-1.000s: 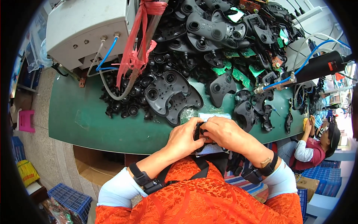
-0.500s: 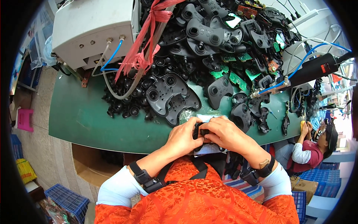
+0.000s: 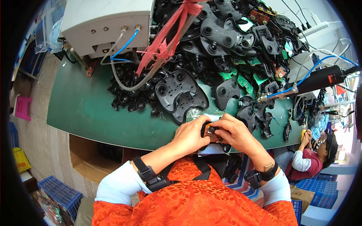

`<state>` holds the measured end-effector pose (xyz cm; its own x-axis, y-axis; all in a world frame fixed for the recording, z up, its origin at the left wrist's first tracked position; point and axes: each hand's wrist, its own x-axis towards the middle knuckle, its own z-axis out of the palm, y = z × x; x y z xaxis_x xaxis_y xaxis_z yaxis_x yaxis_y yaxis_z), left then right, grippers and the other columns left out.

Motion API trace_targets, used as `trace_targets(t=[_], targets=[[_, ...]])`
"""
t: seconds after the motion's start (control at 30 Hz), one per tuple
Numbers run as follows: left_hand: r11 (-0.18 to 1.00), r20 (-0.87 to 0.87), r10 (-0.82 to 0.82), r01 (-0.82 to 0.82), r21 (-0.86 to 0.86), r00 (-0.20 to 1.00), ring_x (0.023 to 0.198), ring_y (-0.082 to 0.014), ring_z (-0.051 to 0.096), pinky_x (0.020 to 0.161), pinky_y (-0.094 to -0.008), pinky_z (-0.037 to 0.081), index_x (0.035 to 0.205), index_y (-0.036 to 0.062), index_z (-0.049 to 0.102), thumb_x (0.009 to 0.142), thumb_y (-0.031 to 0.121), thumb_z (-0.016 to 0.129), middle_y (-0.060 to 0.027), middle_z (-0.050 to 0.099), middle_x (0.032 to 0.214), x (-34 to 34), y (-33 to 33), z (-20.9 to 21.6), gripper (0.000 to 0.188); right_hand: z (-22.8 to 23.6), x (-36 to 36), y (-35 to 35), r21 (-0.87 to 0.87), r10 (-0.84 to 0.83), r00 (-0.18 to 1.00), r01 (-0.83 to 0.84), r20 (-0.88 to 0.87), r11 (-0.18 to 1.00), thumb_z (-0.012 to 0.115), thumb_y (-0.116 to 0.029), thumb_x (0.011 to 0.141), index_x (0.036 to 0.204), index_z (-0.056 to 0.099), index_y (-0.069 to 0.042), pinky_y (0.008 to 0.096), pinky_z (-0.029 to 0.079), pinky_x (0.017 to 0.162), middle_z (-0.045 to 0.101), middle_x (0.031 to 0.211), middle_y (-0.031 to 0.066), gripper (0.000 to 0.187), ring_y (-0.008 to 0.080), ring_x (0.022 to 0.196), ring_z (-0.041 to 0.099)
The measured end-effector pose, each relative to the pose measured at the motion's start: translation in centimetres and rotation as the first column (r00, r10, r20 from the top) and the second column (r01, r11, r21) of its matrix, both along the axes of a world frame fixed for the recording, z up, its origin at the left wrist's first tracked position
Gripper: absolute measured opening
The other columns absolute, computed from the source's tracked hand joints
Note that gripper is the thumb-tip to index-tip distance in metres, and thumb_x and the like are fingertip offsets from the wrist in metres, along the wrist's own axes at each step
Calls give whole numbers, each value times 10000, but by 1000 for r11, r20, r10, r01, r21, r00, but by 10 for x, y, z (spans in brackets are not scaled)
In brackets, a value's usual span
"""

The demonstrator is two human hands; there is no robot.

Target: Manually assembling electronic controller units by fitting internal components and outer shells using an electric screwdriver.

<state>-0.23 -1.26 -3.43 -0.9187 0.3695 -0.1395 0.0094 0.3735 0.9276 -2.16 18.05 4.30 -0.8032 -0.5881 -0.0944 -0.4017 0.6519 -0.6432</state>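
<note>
At the table's near edge my left hand point(image 3: 191, 135) is closed on a game controller part with a reddish-brown circuit board point(image 3: 215, 138) in it. My right hand point(image 3: 236, 132) is curled over the same part, thumb and fingers pinching at a small black thumbstick cap point(image 3: 212, 129) on the board. Fingers hide much of the piece. Just beyond my hands lie dark grey controller shells point(image 3: 177, 89), next to a heap of black thumbstick caps point(image 3: 126, 98). A single shell point(image 3: 225, 92) rests farther right, near more shell pieces point(image 3: 247, 116).
A large pile of controller shells point(image 3: 218, 32) and green circuit boards point(image 3: 245, 83) covers the far side of the green table point(image 3: 86, 109). A grey machine box point(image 3: 102, 24) with hoses stands far left. A black electric screwdriver point(image 3: 318, 81) hangs at right. Another person point(image 3: 307, 160) sits beyond it.
The reddish-brown board between my hands has come into sight, and my right fingers have shifted slightly to the right. The table and pile appear moved a little with the view.
</note>
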Motion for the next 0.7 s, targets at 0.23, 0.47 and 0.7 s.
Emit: trace_targets(t=[0.23,0.47,0.7], targets=[[999,-29,-26,24,-44,999,1039,-377,654,858,-468,524,1298,89,532,776,262,742,-194,646,1125,1,1,0,589,-1,0,0,50,-34,999,32,36,998,678,-43,875,1093,667,-40,402,519,720,591,899,134,219,339,832,643],[986,-284,-84,37,-165,955,1157,-378,528,928,-476,466,1346,130,540,764,304,799,-167,476,1280,9,-2,14,661,-3,-4,29,-226,-263,943,306,204,925,686,-65,890,1122,690,-10,309,485,834,639,942,77,238,183,898,622],[990,-512,-109,45,-136,852,1307,-387,416,1059,-529,325,1116,158,707,737,252,812,-191,474,1345,-4,10,8,405,-8,13,54,-365,-444,860,510,253,779,679,-36,909,1145,687,4,249,489,777,595,927,41,239,108,869,598]])
